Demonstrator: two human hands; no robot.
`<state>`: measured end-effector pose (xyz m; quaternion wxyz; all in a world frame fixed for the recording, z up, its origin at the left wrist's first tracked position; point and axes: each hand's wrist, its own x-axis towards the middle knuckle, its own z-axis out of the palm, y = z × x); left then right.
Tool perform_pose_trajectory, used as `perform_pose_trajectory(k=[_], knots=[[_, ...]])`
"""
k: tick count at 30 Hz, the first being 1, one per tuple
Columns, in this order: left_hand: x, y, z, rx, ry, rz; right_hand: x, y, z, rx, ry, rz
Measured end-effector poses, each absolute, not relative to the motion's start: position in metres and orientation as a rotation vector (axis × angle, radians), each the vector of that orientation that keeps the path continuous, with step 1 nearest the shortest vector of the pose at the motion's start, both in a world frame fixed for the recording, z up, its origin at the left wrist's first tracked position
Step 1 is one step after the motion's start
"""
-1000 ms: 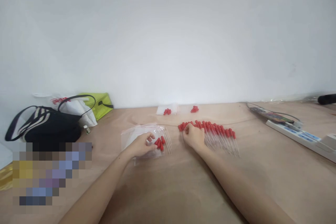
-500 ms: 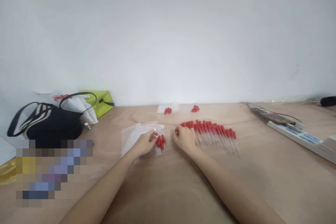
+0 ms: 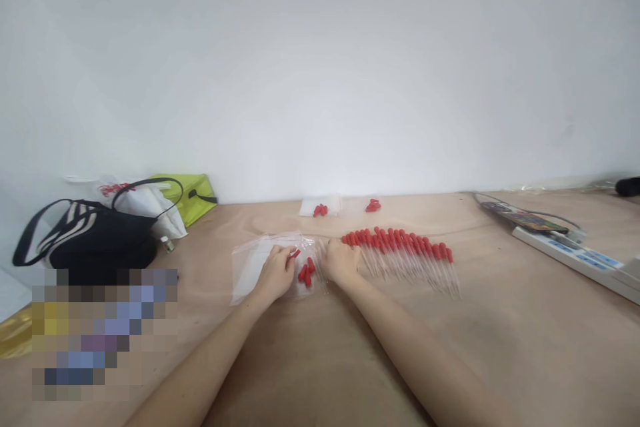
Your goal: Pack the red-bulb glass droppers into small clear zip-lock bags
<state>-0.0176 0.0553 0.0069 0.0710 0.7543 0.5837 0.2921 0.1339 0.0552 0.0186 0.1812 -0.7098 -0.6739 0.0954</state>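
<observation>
My left hand [image 3: 278, 271] is over the clear plastic bags [image 3: 247, 263], its fingers closed on a small red bulb [image 3: 295, 254]. Just right of those fingers, several loose red bulbs [image 3: 307, 271] lie on the bags. My right hand [image 3: 341, 260] has its fingers curled at the upper ends of a few thin clear tubes [image 3: 321, 250]; what its fingertips hold is too small to make out. Beside it, a long fanned row of clear droppers [image 3: 400, 253] with red bulbs stretches to the right.
Near the wall lie small bags [image 3: 334, 205] with red bulbs. At the left are a black bag [image 3: 103, 243], a green bag [image 3: 197, 193] and a small bottle [image 3: 167, 244]. On the right, a phone-like object [image 3: 523, 218] rests by a white power strip [image 3: 575, 260].
My left hand has picked up one red bulb from the loose group. My right hand has shifted slightly left, away from the dropper row and toward the thin tubes.
</observation>
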Motion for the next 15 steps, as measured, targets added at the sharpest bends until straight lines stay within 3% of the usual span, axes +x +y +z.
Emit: perform_pose_trajectory(k=[6,10,15], knots=[[-0.004,0.044,0.009,2.359,1.605,1.074,0.157,0.041,0.018,-1.918,-1.929,0.126],[0.014,0.024,0.012,2.521,1.369,1.045,0.194,0.023,0.003,-1.537,-1.907,-0.048],[0.026,0.009,0.003,2.732,1.080,1.021,0.231,-0.008,-0.015,-1.214,-2.014,-0.028]])
